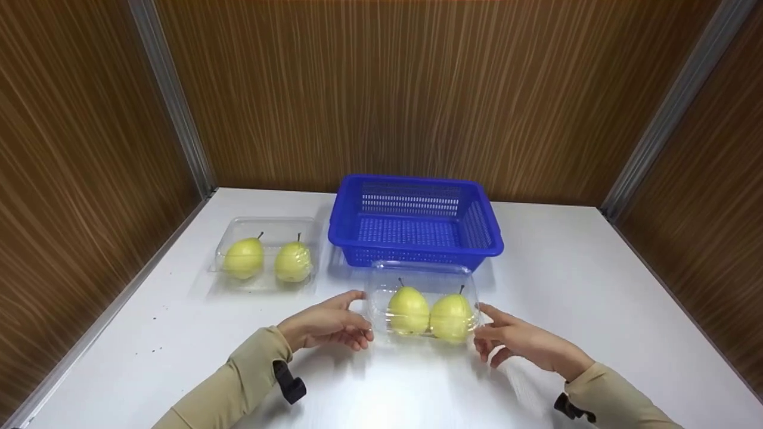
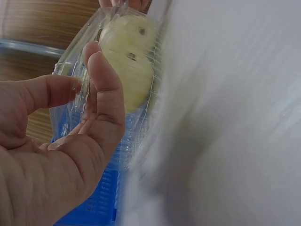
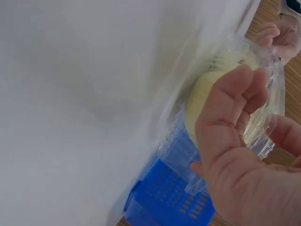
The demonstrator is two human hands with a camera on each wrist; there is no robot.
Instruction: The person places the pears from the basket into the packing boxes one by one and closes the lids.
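Observation:
A clear plastic fruit box [image 1: 377, 298] with two yellow-green pears [image 1: 409, 310] in it is between my two hands, in front of the blue basket. At its left end my left hand [image 1: 334, 323] pinches the box's edge; the left wrist view shows the plastic rim [image 2: 84, 89] between thumb and fingers. My right hand [image 1: 524, 341] grips the opposite end, thumb and fingers on either side of the rim in the right wrist view. The stems point toward the basket. Part of the box is hidden behind the fingers in both wrist views.
Just behind the held box stands a blue plastic basket [image 1: 417, 245] with slotted walls. To its left, a second clear box [image 1: 268, 225] with two pears rests on the white table [image 1: 572, 268]. Wood-patterned panels [image 1: 405, 89] enclose the back and sides.

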